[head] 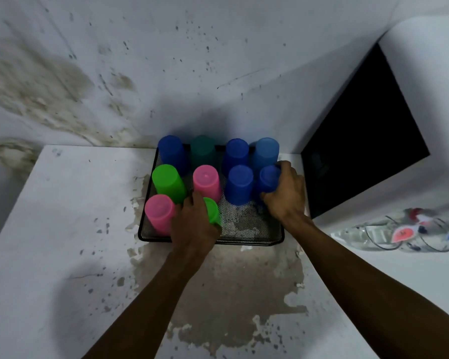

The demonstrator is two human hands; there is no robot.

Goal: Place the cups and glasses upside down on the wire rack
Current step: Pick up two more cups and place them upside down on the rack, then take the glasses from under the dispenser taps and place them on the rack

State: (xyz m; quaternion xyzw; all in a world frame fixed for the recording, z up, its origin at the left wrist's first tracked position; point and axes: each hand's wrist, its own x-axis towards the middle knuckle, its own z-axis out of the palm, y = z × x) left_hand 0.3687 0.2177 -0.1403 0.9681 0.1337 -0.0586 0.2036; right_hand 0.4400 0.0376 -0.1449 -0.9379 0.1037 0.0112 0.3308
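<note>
A black wire mesh rack [254,229] lies on the white counter against the wall. Several plastic cups stand upside down on it: blue and teal ones in the back row, then a green cup [167,182], a pink cup [206,182] and a blue cup [239,183] in the middle row, and a pink cup [158,213] at the front left. My left hand [195,224] grips a green cup [211,211] at the rack's front, base up. My right hand [285,193] wraps a dark blue cup [268,178] at the rack's right side, also base up.
The counter [62,229] has peeling, stained patches in front of the rack. A dark opening [360,151] lies to the right of the rack. Clear plastic bottles [399,231] with coloured labels lie at the far right. The stained wall stands close behind the rack.
</note>
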